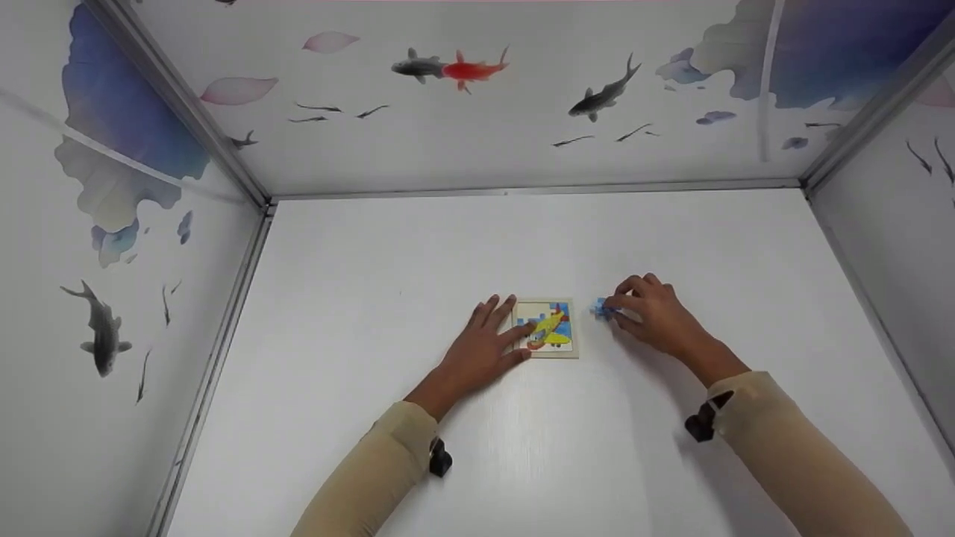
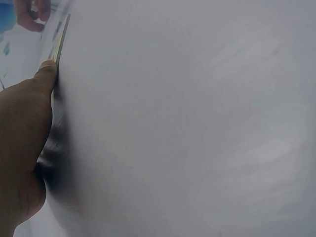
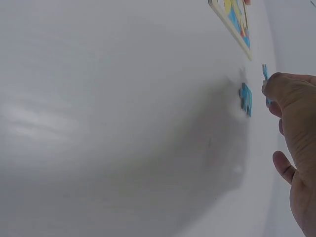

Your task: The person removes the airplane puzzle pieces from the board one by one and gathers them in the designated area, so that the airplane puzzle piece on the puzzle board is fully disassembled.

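A small square jigsaw puzzle in a pale wooden frame [image 1: 575, 332] lies on the white table, partly filled with a yellow airplane picture on blue. My left hand [image 1: 477, 356] rests on its left side with the fingers spread. In the left wrist view, the thumb of that hand touches the frame's near edge [image 2: 63, 42]. To the right of the puzzle, my right hand [image 1: 660, 317] pinches a blue puzzle piece [image 3: 265, 72] between thumb and fingers, above the table. Just beneath it, another blue puzzle piece [image 3: 246, 100] lies on the tabletop.
White panels painted with fish, petals and blue leaves surround the table [image 1: 418, 253] at the back and both sides. A metal rail [image 1: 537, 191] runs along the table's back edge. Each beige sleeve [image 1: 380, 462] carries a small black device at the wrist.
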A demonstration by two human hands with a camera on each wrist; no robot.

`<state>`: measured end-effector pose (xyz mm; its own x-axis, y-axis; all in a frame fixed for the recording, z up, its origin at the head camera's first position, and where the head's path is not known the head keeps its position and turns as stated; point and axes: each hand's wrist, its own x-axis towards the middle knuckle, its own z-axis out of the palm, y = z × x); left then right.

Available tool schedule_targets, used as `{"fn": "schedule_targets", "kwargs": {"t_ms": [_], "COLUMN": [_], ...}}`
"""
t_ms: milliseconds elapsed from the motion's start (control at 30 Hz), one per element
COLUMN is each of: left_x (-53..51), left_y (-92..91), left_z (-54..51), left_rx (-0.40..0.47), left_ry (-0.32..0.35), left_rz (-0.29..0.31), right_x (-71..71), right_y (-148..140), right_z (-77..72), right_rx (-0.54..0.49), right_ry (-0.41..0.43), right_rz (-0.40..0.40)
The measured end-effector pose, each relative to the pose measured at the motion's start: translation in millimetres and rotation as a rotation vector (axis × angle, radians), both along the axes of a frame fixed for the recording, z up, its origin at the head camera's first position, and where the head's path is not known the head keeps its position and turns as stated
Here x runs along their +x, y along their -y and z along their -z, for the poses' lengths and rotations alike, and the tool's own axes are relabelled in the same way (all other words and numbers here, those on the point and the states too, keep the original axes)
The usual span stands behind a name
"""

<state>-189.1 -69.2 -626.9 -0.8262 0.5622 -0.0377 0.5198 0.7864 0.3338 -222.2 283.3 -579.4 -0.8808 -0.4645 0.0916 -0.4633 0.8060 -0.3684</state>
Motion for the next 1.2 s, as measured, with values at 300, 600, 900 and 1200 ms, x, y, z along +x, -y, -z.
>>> {"fn": "schedule_targets", "kwargs": {"t_ms": [300,600,900,1200], "left_x": [-0.2,0.7,0.8,-0.4], "left_y": [0.5,-0.3,0.9,1.4], "left_z": [-0.5,-2.6,-1.7,0.6], "left_rx": [-0.003,-0.025,-0.020,-0.023], "left_ry": [0.006,0.023,0.025,0.025], "left_rz": [-0.002,-0.011,0.001,-0.003], "right_x": [3.3,6.0,5.0,2.8], "right_y": [-28,-40,-40,-38], "right_z": [2.4,7.1,16.2,21.4], "right_rx": [0.026,0.048,0.073,0.079], "right_ry": [-0.024,-0.018,-0.011,-0.022], "right_rz": [0.012,0.012,0.036,0.036]}}
